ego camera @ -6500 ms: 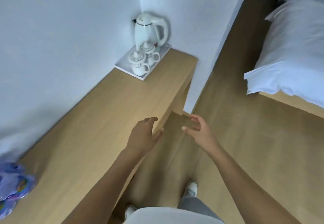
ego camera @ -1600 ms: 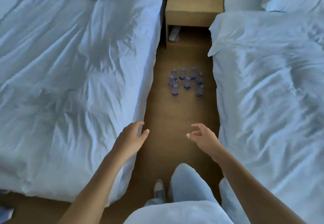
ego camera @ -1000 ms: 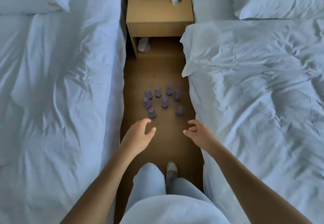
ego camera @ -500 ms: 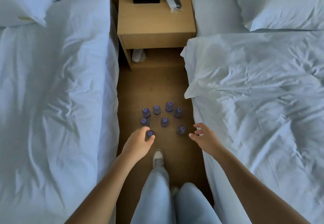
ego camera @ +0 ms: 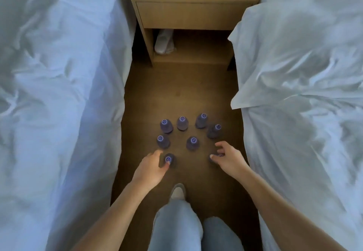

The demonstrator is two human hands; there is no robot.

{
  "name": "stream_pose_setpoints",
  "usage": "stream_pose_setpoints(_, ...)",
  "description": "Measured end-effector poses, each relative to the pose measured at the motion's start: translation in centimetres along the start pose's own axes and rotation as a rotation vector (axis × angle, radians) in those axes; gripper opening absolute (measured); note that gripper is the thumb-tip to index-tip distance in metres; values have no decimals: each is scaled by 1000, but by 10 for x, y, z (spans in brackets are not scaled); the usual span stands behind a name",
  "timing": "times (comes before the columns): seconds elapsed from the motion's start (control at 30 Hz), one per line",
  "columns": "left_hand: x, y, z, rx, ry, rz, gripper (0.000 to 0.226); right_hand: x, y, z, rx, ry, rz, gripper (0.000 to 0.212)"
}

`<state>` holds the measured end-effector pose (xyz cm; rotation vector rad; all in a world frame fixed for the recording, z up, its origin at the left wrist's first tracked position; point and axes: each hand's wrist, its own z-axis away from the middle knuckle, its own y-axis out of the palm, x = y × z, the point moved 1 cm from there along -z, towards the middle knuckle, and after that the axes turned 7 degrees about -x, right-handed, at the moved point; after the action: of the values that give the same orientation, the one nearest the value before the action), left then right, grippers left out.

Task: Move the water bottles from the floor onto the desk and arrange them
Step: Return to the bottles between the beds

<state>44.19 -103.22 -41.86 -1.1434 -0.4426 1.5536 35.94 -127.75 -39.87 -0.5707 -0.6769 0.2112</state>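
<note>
Several small water bottles with purple caps [ego camera: 192,142] stand upright in a cluster on the brown floor [ego camera: 176,93] between two beds. My left hand [ego camera: 150,169] is down at the nearest left bottle [ego camera: 169,159]; its thumb and forefinger curve loosely round the cap, and the thumb tip touches it. My right hand [ego camera: 227,157] hovers over the nearest right bottle [ego camera: 214,158] with spread, bent fingers, hiding most of it. Neither hand has closed its grip. The desk is out of view.
White-sheeted beds flank the narrow aisle on the left [ego camera: 59,97] and on the right [ego camera: 304,93]. A wooden nightstand [ego camera: 194,13] closes the far end, with a white slipper [ego camera: 164,41] in its lower shelf. My shoe [ego camera: 177,190] stands just behind the bottles.
I have walked from the desk into the aisle and bent down. In the last half second both hands dropped to the two nearest bottles.
</note>
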Motion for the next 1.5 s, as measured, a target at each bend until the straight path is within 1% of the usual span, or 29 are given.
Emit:
stream_pose_setpoints(0.1,33,63,-39,-5,-10,19,50,-31,43,-63,25,-47,33,47)
stream_pose_setpoints(0.2,68,116,-80,14,17,12,59,-54,83,-127,25,-68,116,61)
stream_pose_setpoints(0.27,89,144,-107,31,38,28,72,-65,105,-165,20,-114,138,73)
stream_pose_setpoints(0.33,106,168,-126,14,4,128,86,-73,127,-197,18,-171,158,83)
stream_pose_setpoints(0.4,116,188,-141,-22,-34,284,90,-80,146,-223,34,-209,192,87)
stream_pose_setpoints(0.47,125,208,-150,-26,-36,414,86,-89,165,-247,63,-226,190,78)
stream_pose_setpoints(0.53,128,217,-153,-2,-5,479,82,-93,174,-258,55,-250,141,67)
stream_pose_setpoints(0.57,130,222,-153,-4,5,496,81,-97,178,-262,36,-257,103,65)
stream_pose_setpoints(0.67,131,236,-156,-51,24,534,77,-108,189,-270,-10,-259,-19,69)
stream_pose_setpoints(0.77,131,245,-156,-97,29,538,70,-114,195,-269,-11,-270,-35,72)
stream_pose_setpoints(0.9,132,249,-156,-155,18,526,61,-120,198,-264,-93,-300,-14,63)
stream_pose_setpoints(1.03,120,235,-150,-128,20,520,60,-116,192,-244,-87,-320,-2,60)
stream_pose_setpoints(1.13,104,202,-133,-141,22,529,57,-105,177,-212,-84,-328,-38,59)
stream_pose_setpoints(1.37,31,80,-52,-98,56,450,65,-43,102,-82,-90,-324,-91,65)
stream_pose_setpoints(1.5,-17,5,16,-93,105,413,67,-3,45,11,-131,-307,-145,62)
